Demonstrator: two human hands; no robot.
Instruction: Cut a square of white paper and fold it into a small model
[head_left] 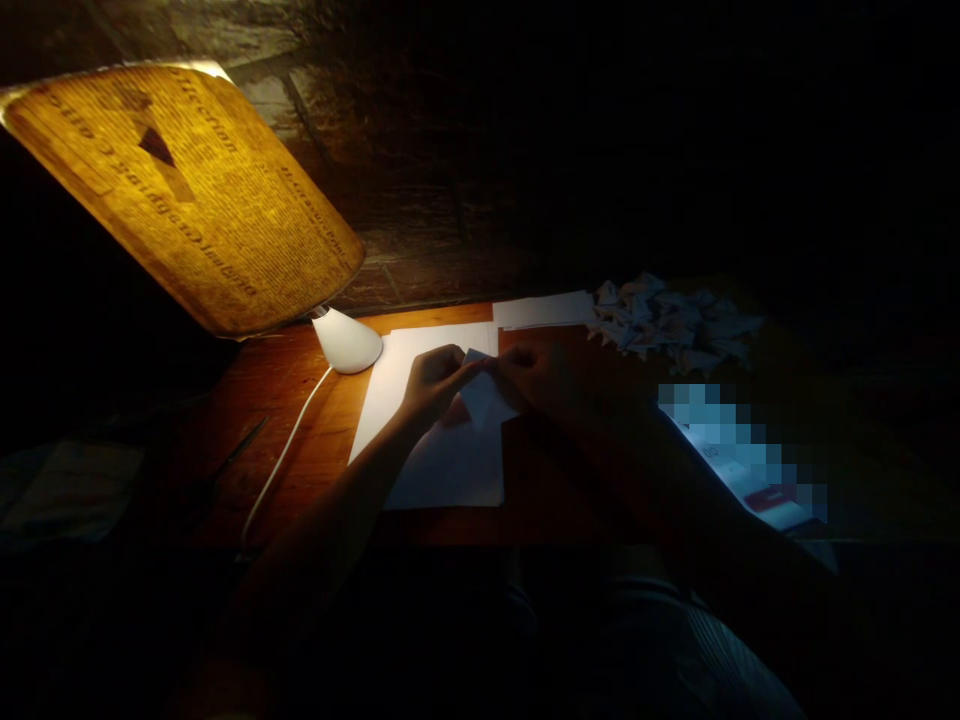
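Both my hands meet over white paper sheets on a wooden table. My left hand pinches one side of a small folded piece of paper. On its other side my right hand grips the same piece, its fingers closed and mostly in shadow. The folded paper has a pointed top and angled edges, and it is held just above the sheets. Fingers cover part of it, so its full shape is hidden.
A lamp with a printed yellow shade and white base stands left, its white cord running forward. More paper lies at the back. Folded paper pieces are heaped at back right. A lit phone-like screen lies right.
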